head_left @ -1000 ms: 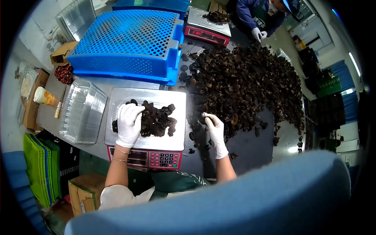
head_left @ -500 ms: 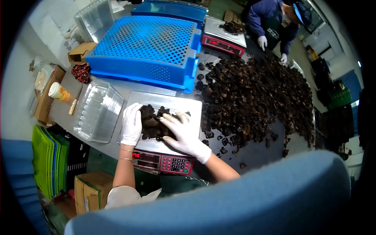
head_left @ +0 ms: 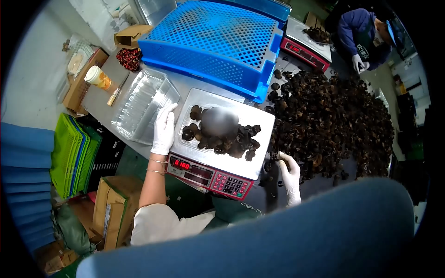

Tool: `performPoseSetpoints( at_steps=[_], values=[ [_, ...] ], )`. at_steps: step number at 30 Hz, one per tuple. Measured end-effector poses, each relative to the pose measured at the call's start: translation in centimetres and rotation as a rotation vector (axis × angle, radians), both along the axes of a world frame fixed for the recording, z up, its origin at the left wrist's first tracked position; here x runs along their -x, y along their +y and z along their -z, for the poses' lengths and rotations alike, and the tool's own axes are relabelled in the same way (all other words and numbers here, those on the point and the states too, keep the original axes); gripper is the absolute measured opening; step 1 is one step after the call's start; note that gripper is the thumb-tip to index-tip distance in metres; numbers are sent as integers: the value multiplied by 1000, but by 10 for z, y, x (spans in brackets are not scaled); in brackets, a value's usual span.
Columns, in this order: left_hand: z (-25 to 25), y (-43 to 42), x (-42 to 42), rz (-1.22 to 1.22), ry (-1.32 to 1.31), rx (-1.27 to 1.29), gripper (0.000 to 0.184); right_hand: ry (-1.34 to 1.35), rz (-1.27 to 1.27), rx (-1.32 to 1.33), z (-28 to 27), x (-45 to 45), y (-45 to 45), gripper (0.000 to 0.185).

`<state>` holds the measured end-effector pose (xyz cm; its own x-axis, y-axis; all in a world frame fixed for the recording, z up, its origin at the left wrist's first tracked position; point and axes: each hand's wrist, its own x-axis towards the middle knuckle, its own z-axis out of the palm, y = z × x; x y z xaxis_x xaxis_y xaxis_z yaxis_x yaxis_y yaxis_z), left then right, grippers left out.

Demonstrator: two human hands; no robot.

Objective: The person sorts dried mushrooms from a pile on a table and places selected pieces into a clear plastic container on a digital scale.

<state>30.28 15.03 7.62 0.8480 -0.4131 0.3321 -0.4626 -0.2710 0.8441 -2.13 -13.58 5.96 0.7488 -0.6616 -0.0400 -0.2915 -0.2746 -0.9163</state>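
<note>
Dark, crinkled pieces [head_left: 220,142], loosely clumped in clear tray [head_left: 189,121], flat on silver-topped red scale [head_left: 257,116], display lit. Bigger loose dark heap [head_left: 331,125] at scale's 3 o'clock.

The scale plate [head_left: 260,117] is shiny smooth metal, the tub [head_left: 144,105] glossy clear plastic

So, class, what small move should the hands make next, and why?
Probably ease the white-gloved left hand slightly away from the flat silver weighing plate: the hand sits close by the plate's left edge, contact unclear, while dark crinkled pieces lie over the plate and red digits glow; a touch could disturb the reading.
</note>
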Motion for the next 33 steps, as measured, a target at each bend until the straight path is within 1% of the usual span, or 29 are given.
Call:
performPoseSetpoints(
  at_steps=[2, 3, 4, 6, 7, 8, 9, 10, 11, 12, 13, 14, 16, 17, 18, 19, 20, 21, 22, 24, 27, 28, 30, 31, 32, 33],
  values=[
    [-2, 9, 2, -13, -25, -49, 28, 63, -11, 15, 10, 11, -2, 26],
    [-5, 12, 4, -24, -49, -96, 27, 83, -2, -21, -3, 8, 4, 25],
    [-8, 15, 8, -28, -32, -105, 26, 54, -4, -31, 1, 8, 4, 26],
    [-6, 19, 11, -43, -80, -145, 27, 78, 12, -236, -15, 3, 12, 27],
    [-11, 19, 16, -36, -81, -136, 27, 91, -2, -240, -18, -2, 15, 30],
    [-16, 19, 20, -54, 11, -280, 28, 71, -17, -253, -22, -8, 19, 36],
    [-19, 19, 24, -69, 103, -420, 29, 115, -40, -280, -31, -14, 23, 39],
    [-13, 19, 28, -27, 48, -399, 33, 157, -61, -305, -40, -21, 27, 42],
    [-10, 19, 32, 17, 79, -454, 33, 207, -79, -300, -48, -30, 32, 48],
    [-9, 18, 35, 61, 105, -508, 33, 194, -112, -258, -41, -36, 36, 49],
    [7, 19, 33, 87, 38, -466, 34, 208, -177, -238, -42, -44, 39, 50],
    [29, 20, 30, 85, -113, -372, 30, 222, -243, -217, -42, -52, 41, 51],
    [43, 16, 24, 64, 99, -272, 26, 190, -177, 4, -3, -61, 37, 46],
    [33, 10, 26, 57, 259, -201, 25, 119, -152, -190, -7, -68, 34, 44],
    [21, 4, 28, 52, 420, -129, 25, 86, -110, -221, -11, -74, 31, 44],
    [29, -2, 23, 64, 474, 3, 23, 79, -88, -193, -16, -81, 27, 44],
    [25, -11, 16, 64, 460, 36, 23, 72, -71, -160, -23, -88, 20, 43],
    [21, -21, 9, 53, 513, 99, 23, 2, -84, -126, -18, -98, 8, 41],
    [16, -30, 1, 44, 566, 159, 22, -82, -104, -178, -21, -109, -3, 41],
    [16, -53, -25, 95, 525, 288, 24, -121, -116, -179, -47, -135, -21, 41],
    [18, -90, -65, 79, 538, 430, 25, -216, -89, -183, -43, -175, -59, 42],
    [18, -102, -77, 66, 520, 429, 24, -256, -79, -200, -40, -189, -70, 43],
    [23, -122, -100, 45, 507, 413, 23, -238, -89, -265, -41, -205, -87, 43],
    [27, -130, -110, 40, 454, 400, 22, -257, -69, -377, -37, -213, -93, 43],
    [33, -139, -121, 27, 461, 437, 22, -257, -76, -491, -32, -218, -102, 44],
    [32, -146, -128, -5, 474, 462, 22, -286, -54, -542, -33, -219, -101, 45]
  ],
)
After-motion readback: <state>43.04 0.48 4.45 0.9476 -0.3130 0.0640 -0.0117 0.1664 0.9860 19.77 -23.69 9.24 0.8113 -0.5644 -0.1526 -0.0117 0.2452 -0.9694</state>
